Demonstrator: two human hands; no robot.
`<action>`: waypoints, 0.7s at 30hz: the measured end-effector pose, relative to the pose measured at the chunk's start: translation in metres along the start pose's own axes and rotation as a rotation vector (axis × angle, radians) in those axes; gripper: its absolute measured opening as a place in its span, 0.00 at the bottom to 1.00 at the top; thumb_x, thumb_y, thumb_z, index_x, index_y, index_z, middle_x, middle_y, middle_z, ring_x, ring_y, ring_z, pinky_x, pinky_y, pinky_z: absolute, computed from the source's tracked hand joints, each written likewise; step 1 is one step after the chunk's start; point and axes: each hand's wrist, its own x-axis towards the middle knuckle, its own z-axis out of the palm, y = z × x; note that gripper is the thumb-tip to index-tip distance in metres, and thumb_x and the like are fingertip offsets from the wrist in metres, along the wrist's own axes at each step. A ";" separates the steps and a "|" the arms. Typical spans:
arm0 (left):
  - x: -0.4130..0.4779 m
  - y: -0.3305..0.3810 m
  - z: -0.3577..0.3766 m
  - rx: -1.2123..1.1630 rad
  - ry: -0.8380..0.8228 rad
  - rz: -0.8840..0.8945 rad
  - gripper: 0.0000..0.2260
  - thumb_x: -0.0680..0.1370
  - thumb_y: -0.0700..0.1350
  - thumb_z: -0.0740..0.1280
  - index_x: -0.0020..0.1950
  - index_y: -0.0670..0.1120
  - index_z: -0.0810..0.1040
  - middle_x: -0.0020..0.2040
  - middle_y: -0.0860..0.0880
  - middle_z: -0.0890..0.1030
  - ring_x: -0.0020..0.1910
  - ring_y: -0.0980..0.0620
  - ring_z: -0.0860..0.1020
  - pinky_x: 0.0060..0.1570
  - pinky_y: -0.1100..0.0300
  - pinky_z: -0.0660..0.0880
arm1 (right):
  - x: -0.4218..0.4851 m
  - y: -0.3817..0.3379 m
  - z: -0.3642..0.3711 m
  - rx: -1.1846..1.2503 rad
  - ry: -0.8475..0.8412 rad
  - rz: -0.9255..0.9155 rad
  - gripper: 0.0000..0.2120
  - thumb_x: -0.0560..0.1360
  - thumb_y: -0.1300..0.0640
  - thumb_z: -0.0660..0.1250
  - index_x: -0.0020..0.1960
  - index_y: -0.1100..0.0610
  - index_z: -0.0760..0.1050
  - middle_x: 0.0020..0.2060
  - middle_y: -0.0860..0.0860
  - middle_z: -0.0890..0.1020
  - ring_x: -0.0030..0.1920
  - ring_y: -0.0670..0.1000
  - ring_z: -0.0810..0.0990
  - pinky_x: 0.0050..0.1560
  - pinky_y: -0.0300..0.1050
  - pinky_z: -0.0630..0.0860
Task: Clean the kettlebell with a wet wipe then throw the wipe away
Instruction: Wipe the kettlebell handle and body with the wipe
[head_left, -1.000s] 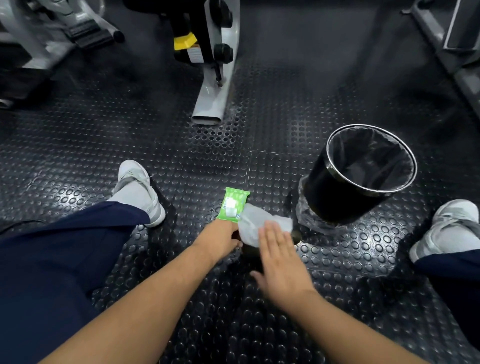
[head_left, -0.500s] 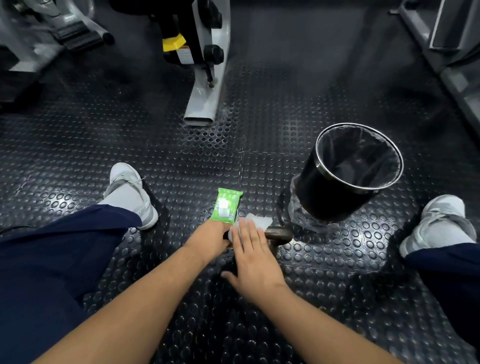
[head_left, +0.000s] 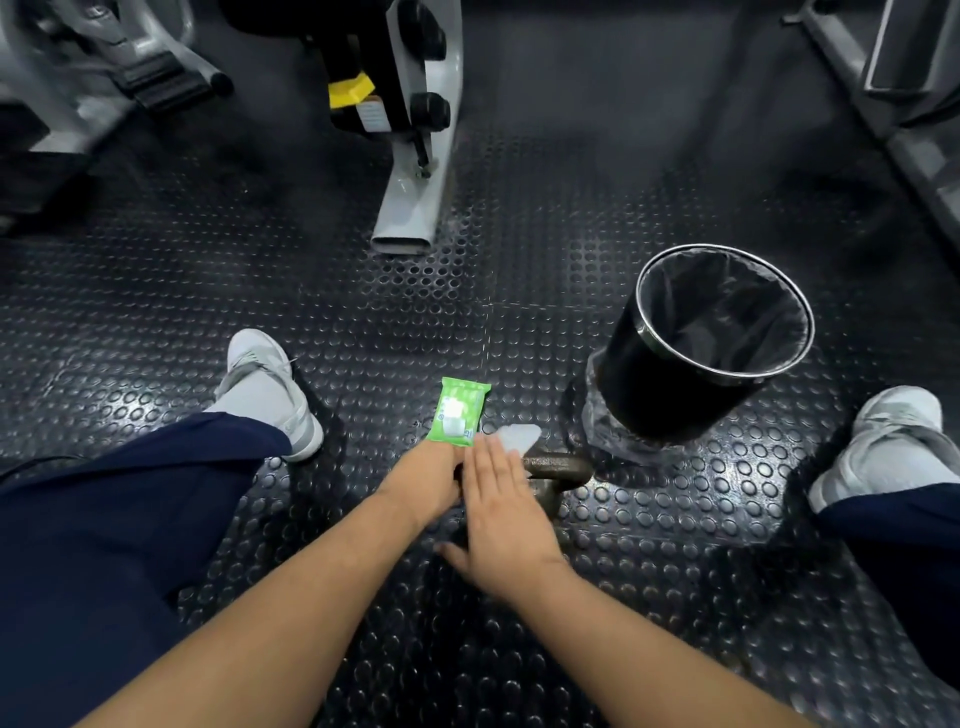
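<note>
Two hands on the kettlebell (head_left: 560, 464)

Both hands cover most of the kettlebell, which sits on the studded floor (head_left: 363, 322). The right hand (head_left: 506, 512) lies flat on top, fingers (head_left: 488, 460) straight and together, pressing the white wet wipe (head_left: 517, 435) onto it. The left hand (head_left: 423, 480) rests on the kettlebell's left side; I cannot tell whether its hidden fingers grip. A green wipe pack (head_left: 458, 418) lies just beyond the kettlebell, and a lined black bin (head_left: 670, 395) stands near its right.
</note>
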 end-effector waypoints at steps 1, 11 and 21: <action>0.000 0.000 0.000 0.005 0.008 0.003 0.16 0.79 0.37 0.63 0.63 0.48 0.83 0.51 0.46 0.86 0.48 0.45 0.83 0.48 0.58 0.77 | -0.001 -0.003 0.002 -0.035 -0.001 -0.011 0.53 0.81 0.29 0.52 0.81 0.68 0.32 0.80 0.67 0.32 0.81 0.66 0.29 0.82 0.65 0.38; 0.002 -0.005 0.003 -0.037 -0.064 -0.040 0.08 0.78 0.49 0.73 0.56 0.51 0.83 0.47 0.51 0.86 0.47 0.50 0.83 0.50 0.56 0.80 | -0.043 0.061 0.015 0.201 0.067 0.229 0.52 0.79 0.24 0.46 0.82 0.61 0.28 0.82 0.58 0.31 0.82 0.57 0.29 0.84 0.57 0.41; -0.002 -0.001 0.003 0.003 0.013 -0.016 0.09 0.79 0.40 0.65 0.54 0.46 0.84 0.46 0.46 0.86 0.45 0.45 0.83 0.47 0.55 0.79 | -0.021 0.004 0.018 0.051 0.059 -0.064 0.52 0.80 0.30 0.55 0.83 0.65 0.36 0.82 0.63 0.32 0.82 0.61 0.29 0.82 0.63 0.40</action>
